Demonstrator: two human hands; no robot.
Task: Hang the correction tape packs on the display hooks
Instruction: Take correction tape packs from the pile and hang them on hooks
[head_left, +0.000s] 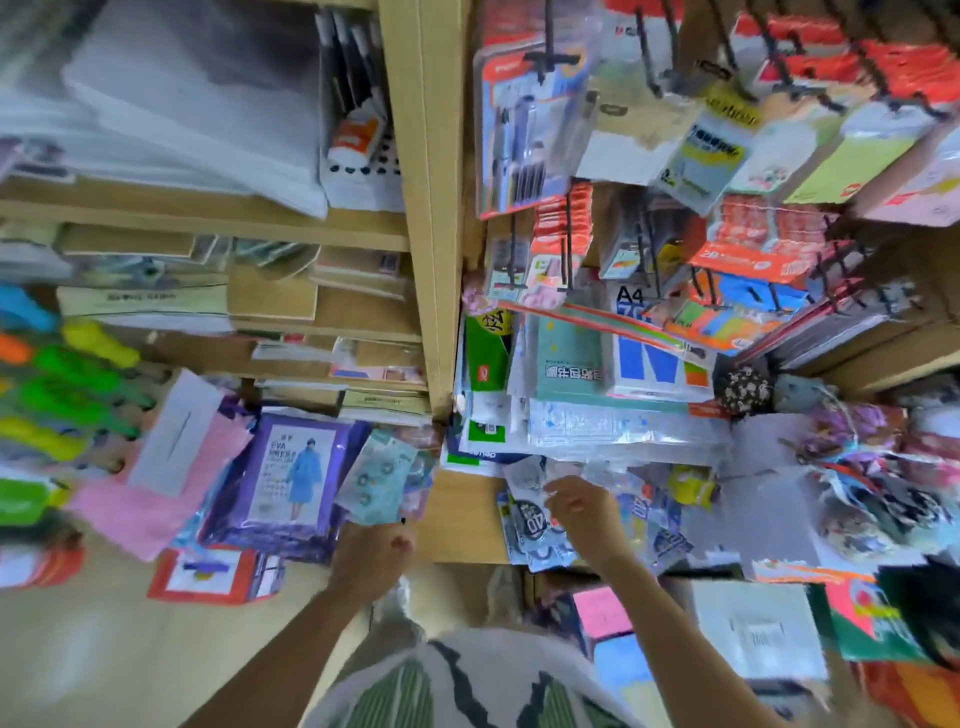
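My left hand (371, 553) grips the bottom of a light blue correction tape pack (376, 475) and holds it up in front of the purple raincoat packets. My right hand (582, 512) reaches with loosely curled fingers into a heap of clear-wrapped correction tape packs (535, 525) on the low wooden shelf, touching the top of the pile; whether it holds one I cannot tell. Black display hooks (569, 244) stick out of the board above, most loaded with hanging stationery. The picture is blurred.
A wooden upright post (431, 208) splits the shelves: notebooks and paper stacks on the left, hooks with pens and sticky notes (524, 119) on the right. Purple raincoat packets (291, 478) and pink sheets lie at lower left. A4 paper packs (644, 358) sit mid-right.
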